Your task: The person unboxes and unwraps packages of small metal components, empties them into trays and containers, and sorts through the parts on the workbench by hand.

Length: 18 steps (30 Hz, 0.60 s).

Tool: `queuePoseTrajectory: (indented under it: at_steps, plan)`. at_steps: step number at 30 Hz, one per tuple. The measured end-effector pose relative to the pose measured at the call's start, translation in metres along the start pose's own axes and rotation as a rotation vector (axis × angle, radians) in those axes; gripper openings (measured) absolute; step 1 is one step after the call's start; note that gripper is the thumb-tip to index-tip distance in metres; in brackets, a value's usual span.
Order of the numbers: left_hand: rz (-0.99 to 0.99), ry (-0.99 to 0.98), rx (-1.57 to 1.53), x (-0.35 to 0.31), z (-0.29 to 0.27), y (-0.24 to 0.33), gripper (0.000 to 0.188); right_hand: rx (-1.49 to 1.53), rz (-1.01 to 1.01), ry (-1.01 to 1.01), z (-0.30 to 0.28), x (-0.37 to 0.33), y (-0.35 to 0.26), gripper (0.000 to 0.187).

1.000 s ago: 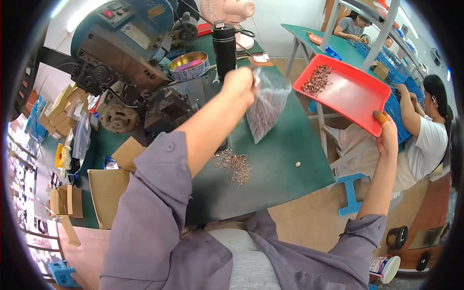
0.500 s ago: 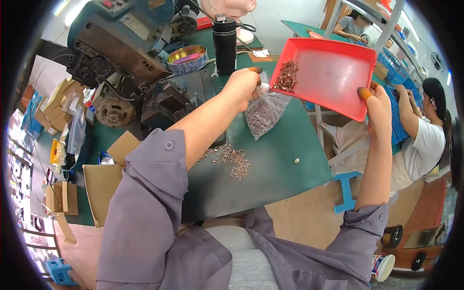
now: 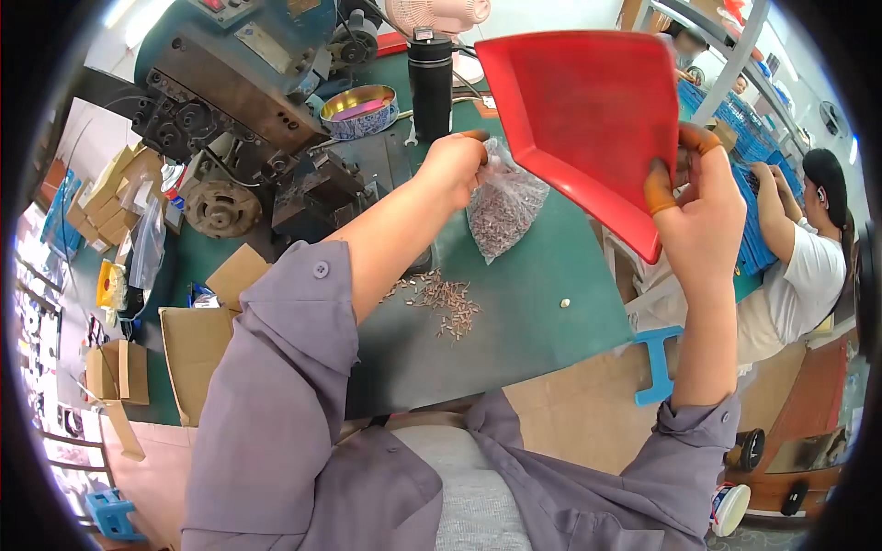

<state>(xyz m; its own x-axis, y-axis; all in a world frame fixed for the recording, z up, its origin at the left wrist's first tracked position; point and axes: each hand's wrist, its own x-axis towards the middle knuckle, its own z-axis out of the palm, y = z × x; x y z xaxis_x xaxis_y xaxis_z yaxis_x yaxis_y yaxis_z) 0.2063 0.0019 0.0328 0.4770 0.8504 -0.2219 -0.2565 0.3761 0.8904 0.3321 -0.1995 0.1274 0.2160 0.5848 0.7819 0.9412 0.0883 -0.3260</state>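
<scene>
Head view: left hand (image 3: 452, 165) is closed round the gathered mouth of a clear plastic bag (image 3: 503, 209), which hangs from it over the green table (image 3: 551, 275) & is packed w/ small brownish metal parts. Right hand (image 3: 703, 207) is clamped on the lower right edge of a red plastic tray (image 3: 583, 115), thumb w/ an orange finger cot pressed on the inner face; tray is tipped steeply, its narrow lower corner pointing down toward the bag mouth, just beside it; can't tell if they touch. Tray's inner face shows bare. On the table below the left forearm lies a loose scatter of the same small parts (image 3: 441, 298), apart from the bag; one pale bit (image 3: 564, 302) sits alone further right. Behind the left hand stands a black flask (image 3: 430, 87), w/ a round metal tin (image 3: 358, 108) just left of it. A blue-grey press machine (image 3: 230, 101) fills the upper left. Cardboard boxes (image 3: 197, 344) lie at the table's left edge. At far right another person in a white shirt (image 3: 808, 275) works over blue crates (image 3: 753, 165).
</scene>
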Motion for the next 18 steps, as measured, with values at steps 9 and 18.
queuePoseTrajectory:
  at_steps: [9, 18]
  plan:
    - [-0.144, 0.137, -0.404, 0.036, 0.020, 0.026, 0.026, 0.414, 0.401, 0.234, -0.032, -0.010, 0.110, 0.030]
    - [0.234, -0.143, -0.188, -0.037, -0.019, 0.143, 0.036, 0.811, 0.939, -0.381, 0.026, -0.066, 0.205, 0.028]
